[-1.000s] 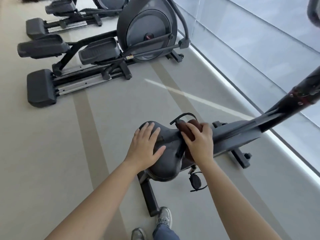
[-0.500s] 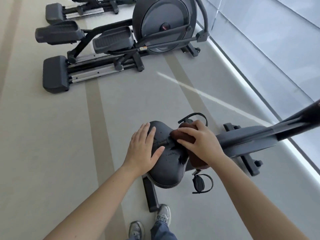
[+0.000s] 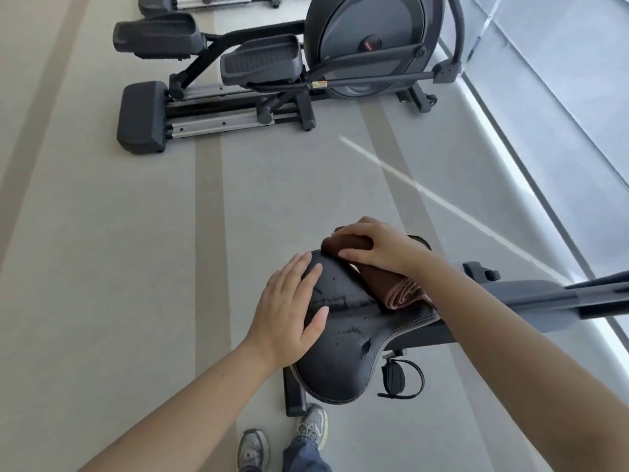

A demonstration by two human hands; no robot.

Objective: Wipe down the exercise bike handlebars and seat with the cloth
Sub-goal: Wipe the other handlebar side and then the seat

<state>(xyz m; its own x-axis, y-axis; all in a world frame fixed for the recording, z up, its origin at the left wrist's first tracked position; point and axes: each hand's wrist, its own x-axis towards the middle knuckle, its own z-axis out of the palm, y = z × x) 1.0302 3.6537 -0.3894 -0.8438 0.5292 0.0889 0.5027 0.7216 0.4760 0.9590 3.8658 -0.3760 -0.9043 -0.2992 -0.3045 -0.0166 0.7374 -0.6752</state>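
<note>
Seat (image 3: 340, 352) of the exercise bike sits low in your view, toward 6 o'clock. It is black and padded, with wet streaks and droplets across its top (a stitched edge runs along one side). Your left hand (image 3: 289, 308) lies flat on its 9 o'clock side, fingers straight and close together, thumb spread over the top, forearm reaching in from 7 o'clock. Your right hand (image 3: 377, 247) is at the seat's far edge, toward 12 o'clock, with the wrist bent. Its fingers lie over a folded brown cloth (image 3: 391, 287) and the thumb presses against its near side, gripping it. The cloth's layered end trails out under your wrist toward 4 o'clock and rests on the seat. Your hands are near each other but apart.

The dark bike frame (image 3: 531, 301) runs off toward 3 o'clock. A strapped pedal (image 3: 398, 376) hangs just beside the seat at 5 o'clock, and your grey shoes (image 3: 311, 427) stand on the pale striped floor (image 3: 119, 267). An elliptical trainer (image 3: 306, 63) stands well apart at 12 o'clock.
</note>
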